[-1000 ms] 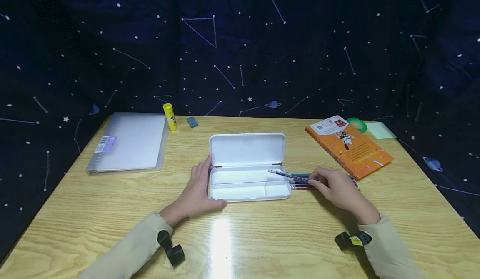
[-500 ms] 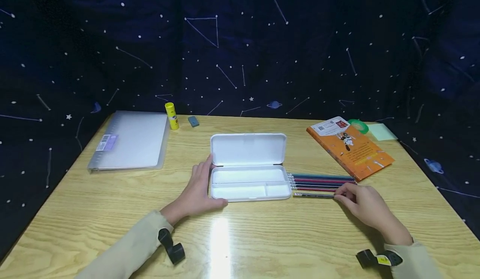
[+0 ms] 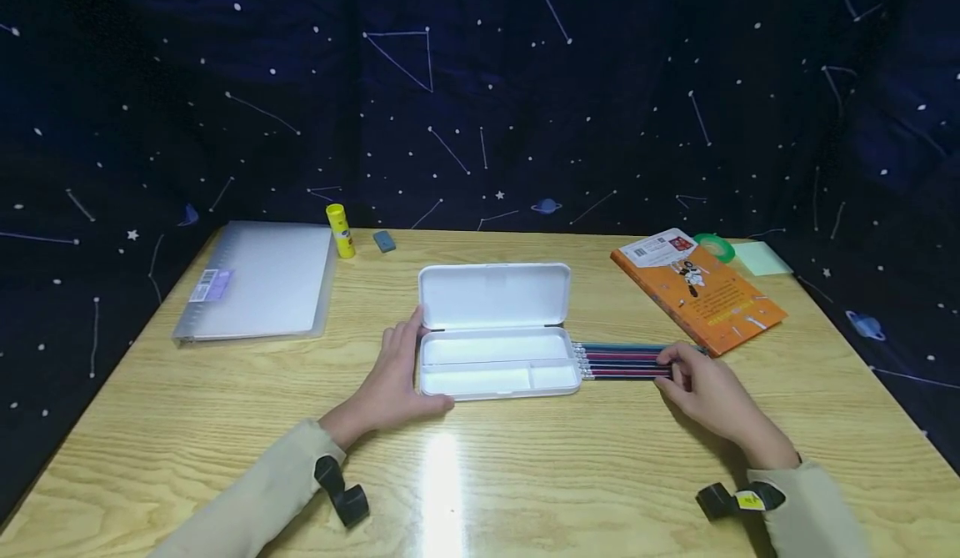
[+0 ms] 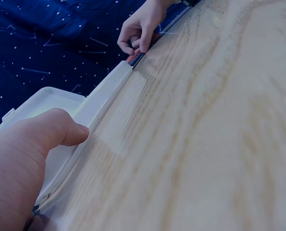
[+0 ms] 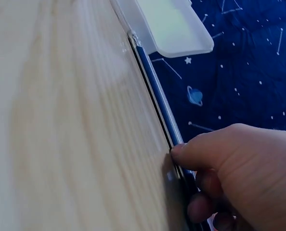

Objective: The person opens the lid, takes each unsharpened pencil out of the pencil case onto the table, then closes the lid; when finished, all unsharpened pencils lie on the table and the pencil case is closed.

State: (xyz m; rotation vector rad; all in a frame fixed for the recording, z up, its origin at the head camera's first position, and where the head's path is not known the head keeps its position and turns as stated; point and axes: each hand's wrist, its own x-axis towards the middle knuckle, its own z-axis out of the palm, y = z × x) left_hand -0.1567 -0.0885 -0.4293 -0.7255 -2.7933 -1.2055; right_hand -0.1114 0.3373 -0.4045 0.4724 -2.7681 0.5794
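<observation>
A white pencil case (image 3: 480, 379) lies with its lid up, its compartments bare. My left hand (image 3: 390, 383) holds its left end, thumb (image 4: 71, 130) at the front edge and fingers round the back corner. Against the case's right end lies a row of pencils (image 3: 622, 361), dark, red and teal, side by side with their ferruled ends toward the case. My right hand (image 3: 708, 391) grips the row near its right end, thumb on the near side and fingers across the top. In the right wrist view the thumb (image 5: 196, 149) presses a dark blue pencil (image 5: 157, 94).
A clear binder (image 3: 258, 283) lies at left, with a yellow glue stick (image 3: 341, 231) and a blue eraser (image 3: 384, 241) beside it. Back right are an orange book (image 3: 701, 291), green tape (image 3: 715, 248) and pale green paper (image 3: 761, 258).
The right hand has lowered a pencil from above the case's right end to the near side of the row. That pencil now lies snug with the others. The left hand has stayed put.
</observation>
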